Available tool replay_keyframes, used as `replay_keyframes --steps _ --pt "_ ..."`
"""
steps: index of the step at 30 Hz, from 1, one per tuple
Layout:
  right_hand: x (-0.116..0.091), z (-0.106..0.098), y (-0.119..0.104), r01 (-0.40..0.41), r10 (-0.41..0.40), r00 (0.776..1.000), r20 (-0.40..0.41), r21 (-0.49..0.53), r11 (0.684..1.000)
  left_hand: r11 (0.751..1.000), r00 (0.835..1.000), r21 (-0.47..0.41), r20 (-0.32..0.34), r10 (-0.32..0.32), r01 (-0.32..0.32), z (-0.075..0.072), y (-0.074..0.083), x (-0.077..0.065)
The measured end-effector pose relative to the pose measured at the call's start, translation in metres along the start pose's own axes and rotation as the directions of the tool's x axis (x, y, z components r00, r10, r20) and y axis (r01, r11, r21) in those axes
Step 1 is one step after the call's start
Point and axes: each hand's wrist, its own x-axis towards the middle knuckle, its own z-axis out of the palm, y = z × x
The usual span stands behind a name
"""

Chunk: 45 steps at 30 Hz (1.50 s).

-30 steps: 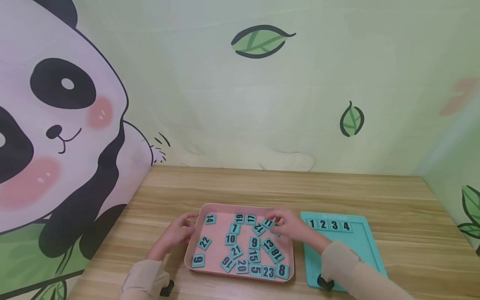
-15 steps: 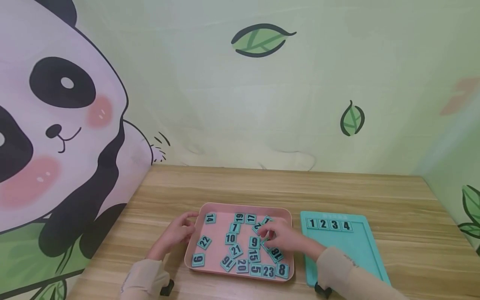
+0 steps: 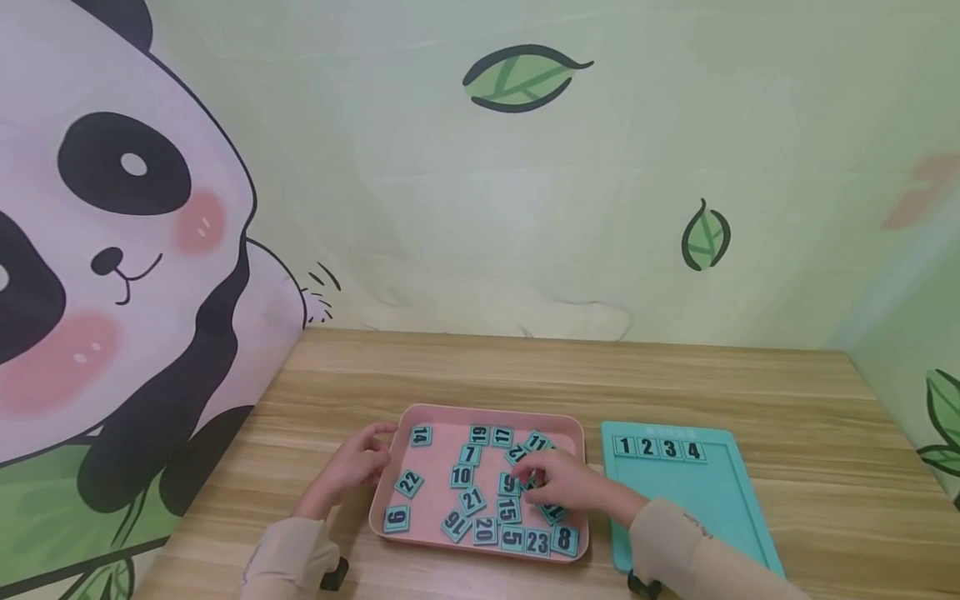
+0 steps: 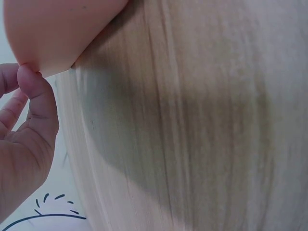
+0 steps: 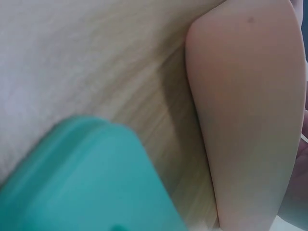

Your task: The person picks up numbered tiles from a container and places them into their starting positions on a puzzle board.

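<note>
In the head view, a pink tray (image 3: 435, 517) holds several loose turquoise number tiles, turned various ways. My left hand (image 3: 356, 464) is at the tray's left side, its thumb (image 4: 36, 89) against the outer wall and the fingers bent at the rim. Over the tray's right part, my right hand (image 3: 566, 481) hovers or touches among the tiles, thumb and fingertips apart by the 9 tile (image 3: 509, 484). It partly covers the 12 tile (image 3: 514, 454) and the tiles below. No tile shows in its grasp; the tray hides most of it in the right wrist view.
To the tray's right lies a turquoise board (image 3: 693, 500) with tiles 1, 2, 3 and 4 (image 3: 693, 452) lined up along its top left. My right forearm crosses its lower part. Behind the wooden table (image 3: 562, 367) stands a wall cloth with a panda print.
My right hand has moved from the 11 tile at the tray's upper right down and left to beside the 9 tile, uncovering the 11. My left hand stays at the tray's side.
</note>
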Motion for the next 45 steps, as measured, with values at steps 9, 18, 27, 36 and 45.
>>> replay_keyframes --steps 9,18,27,36,45 --pt "0.001 0.000 0.003 -0.001 0.001 1.000 0.012 0.008 1.000 1.000 1.000 -0.003 0.006 -0.004 0.004 0.000 0.000 0.000" --pt "-0.005 0.008 -0.001 0.017 -0.016 0.995 0.100 -0.009 1.000 1.000 1.000 0.002 0.008 -0.012 0.012 -0.001 0.001 0.000" --pt "-0.011 0.015 -0.009 0.019 -0.020 0.981 0.192 0.009 1.000 1.000 1.000 -0.011 0.011 -0.011 0.012 -0.001 0.001 0.001" --pt "-0.011 0.025 -0.017 0.056 -0.003 0.985 0.174 -0.296 0.953 1.000 1.000 0.006 0.013 -0.006 0.006 -0.002 0.002 0.000" --pt "-0.008 0.032 -0.016 0.097 -0.057 0.992 0.109 -0.408 0.908 1.000 1.000 0.016 0.002 -0.016 0.016 -0.001 0.004 -0.001"
